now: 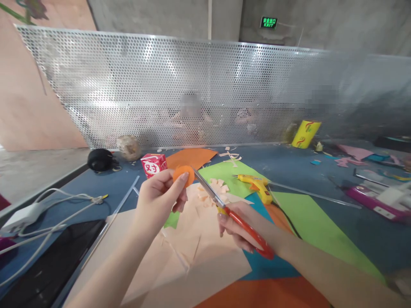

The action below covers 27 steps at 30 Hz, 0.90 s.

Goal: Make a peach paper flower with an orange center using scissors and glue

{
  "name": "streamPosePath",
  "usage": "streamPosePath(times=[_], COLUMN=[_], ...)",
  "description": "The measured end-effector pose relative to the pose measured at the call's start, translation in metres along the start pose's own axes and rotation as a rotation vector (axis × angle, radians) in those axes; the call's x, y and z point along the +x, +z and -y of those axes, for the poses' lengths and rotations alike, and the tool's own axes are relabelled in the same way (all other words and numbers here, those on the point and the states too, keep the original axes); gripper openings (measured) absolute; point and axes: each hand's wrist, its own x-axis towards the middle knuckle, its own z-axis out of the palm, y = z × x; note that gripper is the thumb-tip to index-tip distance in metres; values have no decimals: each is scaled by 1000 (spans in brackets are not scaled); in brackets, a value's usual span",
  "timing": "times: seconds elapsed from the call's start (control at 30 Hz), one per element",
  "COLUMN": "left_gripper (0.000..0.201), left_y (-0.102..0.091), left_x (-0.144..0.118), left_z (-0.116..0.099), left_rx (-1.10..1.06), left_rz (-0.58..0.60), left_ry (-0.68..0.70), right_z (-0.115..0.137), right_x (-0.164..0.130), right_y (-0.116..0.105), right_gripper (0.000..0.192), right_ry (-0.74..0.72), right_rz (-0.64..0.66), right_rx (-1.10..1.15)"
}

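Between thumb and fingers, my left hand (pixel 163 192) pinches a small round piece of orange paper (pixel 180 174). My right hand (pixel 239 224) grips a pair of scissors (pixel 210 192) with red handles, its fingers partly hidden behind them. The scissor tips touch or nearly touch the right edge of the orange disc; I cannot tell whether the blades are cutting into it. Beneath the hands lie a large peach paper sheet (pixel 221 261) and a fringed peach paper piece (pixel 220 187).
A yellow glue gun (pixel 255 183) lies on green paper (pixel 213 171), near a clear glue stick (pixel 316 196). A red box (pixel 153 164) stands behind my left hand. White cables (pixel 54 231) and a black tablet-like device (pixel 54 265) lie left. A perforated metal screen (pixel 128 85) borders the back.
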Motion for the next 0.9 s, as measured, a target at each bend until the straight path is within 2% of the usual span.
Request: streamPosePath(times=[0.2, 0.67, 0.9], left_gripper=[22, 20, 20], left_y=[3, 8, 8], left_x=[-4, -9, -9], left_z=[-2, -8, -8], left_rx=[83, 97, 73], left_rz=[10, -51, -31], left_ry=[-16, -18, -25], right_z=[1, -1, -4], right_x=[-1, 1, 3], right_y=[0, 1, 0], right_gripper=[37, 37, 38], right_ry=[-10, -32, -35], right_rz=[-29, -22, -17], right_rx=[-51, -37, -38])
